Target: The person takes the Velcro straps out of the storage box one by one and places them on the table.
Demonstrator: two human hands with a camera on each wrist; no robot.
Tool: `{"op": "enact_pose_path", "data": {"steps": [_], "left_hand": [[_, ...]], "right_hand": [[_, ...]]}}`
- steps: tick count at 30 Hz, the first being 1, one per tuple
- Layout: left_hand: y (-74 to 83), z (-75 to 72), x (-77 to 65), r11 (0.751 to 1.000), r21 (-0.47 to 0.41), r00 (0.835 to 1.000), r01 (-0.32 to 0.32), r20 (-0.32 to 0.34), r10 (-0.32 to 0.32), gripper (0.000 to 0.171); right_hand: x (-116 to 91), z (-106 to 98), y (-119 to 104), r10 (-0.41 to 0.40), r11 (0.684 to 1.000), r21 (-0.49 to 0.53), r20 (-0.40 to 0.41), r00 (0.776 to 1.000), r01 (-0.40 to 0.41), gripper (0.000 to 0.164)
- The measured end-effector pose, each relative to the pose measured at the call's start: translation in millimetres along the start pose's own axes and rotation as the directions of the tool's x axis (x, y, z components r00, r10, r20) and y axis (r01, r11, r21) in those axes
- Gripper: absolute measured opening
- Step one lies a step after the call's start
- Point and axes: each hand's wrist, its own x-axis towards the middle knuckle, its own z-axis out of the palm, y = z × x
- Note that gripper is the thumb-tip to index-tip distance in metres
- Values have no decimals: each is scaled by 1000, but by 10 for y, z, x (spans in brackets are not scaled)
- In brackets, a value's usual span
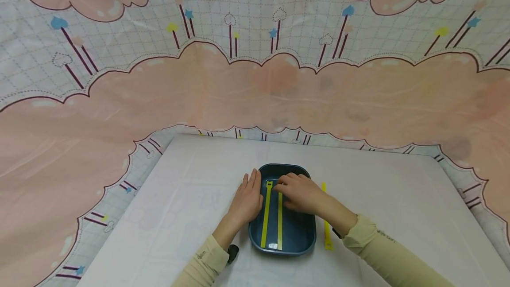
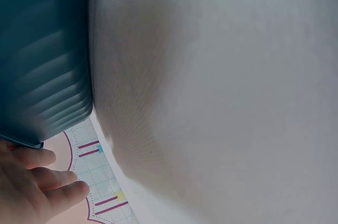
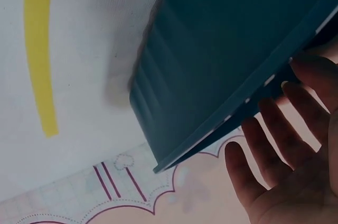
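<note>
A dark blue rectangular tub (image 1: 300, 234) with rounded corners and ribbed outer walls stands on the white table. Two flat yellow straps lie lengthwise inside it: the left strap (image 1: 266, 216) has a slotted head at its far end, and the right strap (image 1: 280, 225) has its far end under my right hand. With fingers straight, my left hand (image 1: 246, 200) rests against the tub's left rim. My right hand (image 1: 300, 193) reaches over the tub, its fingers loosely bent near the right strap's far end; the right wrist view shows no strap gripped. Its contact with the strap is hidden.
Another yellow strap (image 1: 328, 236) lies on the table (image 1: 382, 198) to the right of the tub, partly behind my right forearm. A cloth with cloud patterns (image 1: 239, 87) hangs behind the table. Dark wrist devices show at both cuffs.
</note>
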Motion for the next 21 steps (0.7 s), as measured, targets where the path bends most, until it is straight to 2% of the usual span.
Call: {"op": "enact_pose_path", "data": {"steps": [10, 21], "left_hand": [[-4, 8, 9, 1000, 8, 1000, 4, 5, -4, 63], [-3, 10, 12, 1000, 12, 1000, 2, 2, -2, 62]], "right_hand": [[47, 55, -59, -19, 999, -50, 52, 998, 21, 42], [70, 160, -109, -13, 998, -53, 116, 993, 19, 39]]}}
